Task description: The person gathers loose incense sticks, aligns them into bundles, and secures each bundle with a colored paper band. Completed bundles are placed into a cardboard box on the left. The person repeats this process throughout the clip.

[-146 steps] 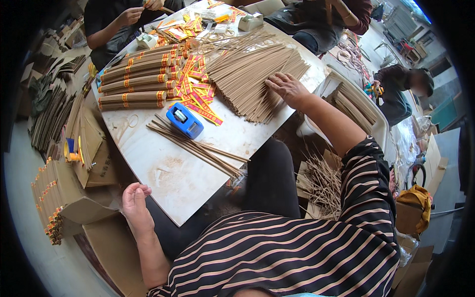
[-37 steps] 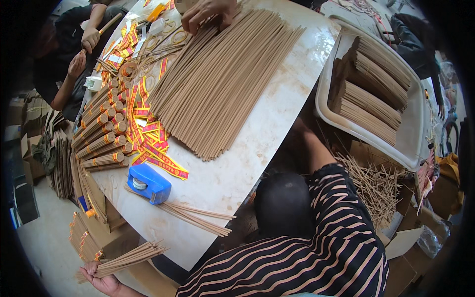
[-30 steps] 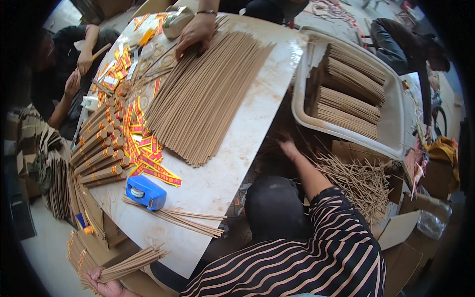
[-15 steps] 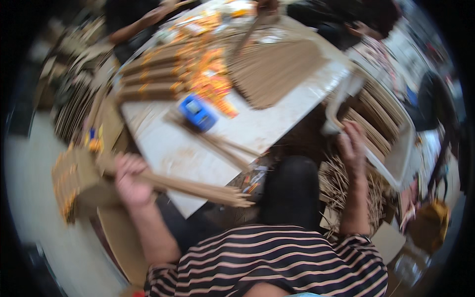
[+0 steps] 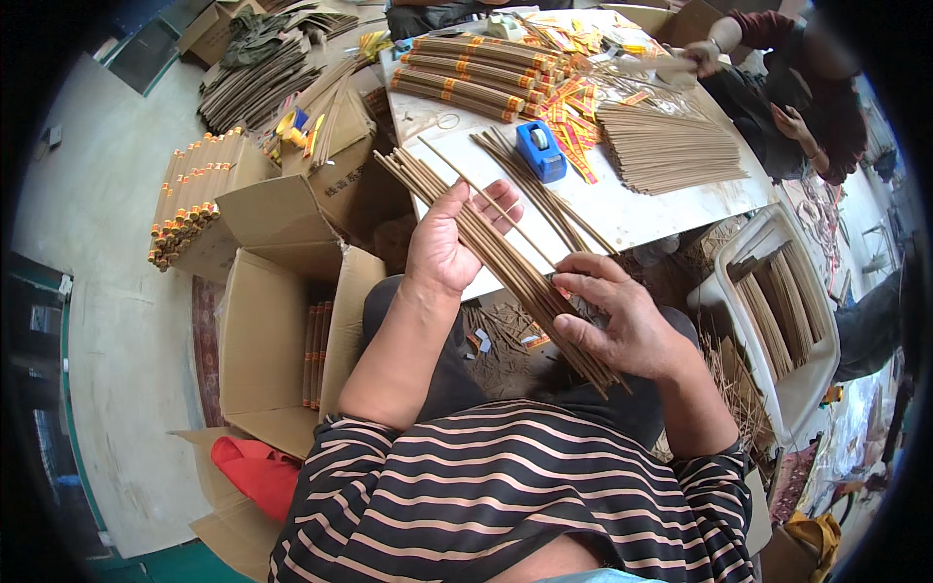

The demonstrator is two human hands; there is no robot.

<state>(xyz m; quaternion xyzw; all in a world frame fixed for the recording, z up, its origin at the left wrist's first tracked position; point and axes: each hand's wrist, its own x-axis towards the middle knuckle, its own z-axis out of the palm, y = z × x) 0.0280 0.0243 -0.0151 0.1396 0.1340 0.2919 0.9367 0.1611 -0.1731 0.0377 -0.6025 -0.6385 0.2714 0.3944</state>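
Observation:
A slanting bundle of thin brown incense sticks lies across my left hand, held between the thumb and the palm side of the fingers. My right hand is at the lower right end of the bundle, its thumb and fingers bent about the sticks. One single incense stick runs apart from the bundle, its lower end at my right fingertips. Past my hands, a few loose incense sticks lie on the white table beside a blue tape dispenser.
Wrapped incense bundles and a fanned pile of sticks cover the table's far part. A white tub of sticks stands right; an open cardboard box stands left. Across the table, a co-worker's hand is at work.
My right hand has left the tub's rim and come to the bundle's lower end. My left hand has brought the bundle from the left to the middle. The view has turned.

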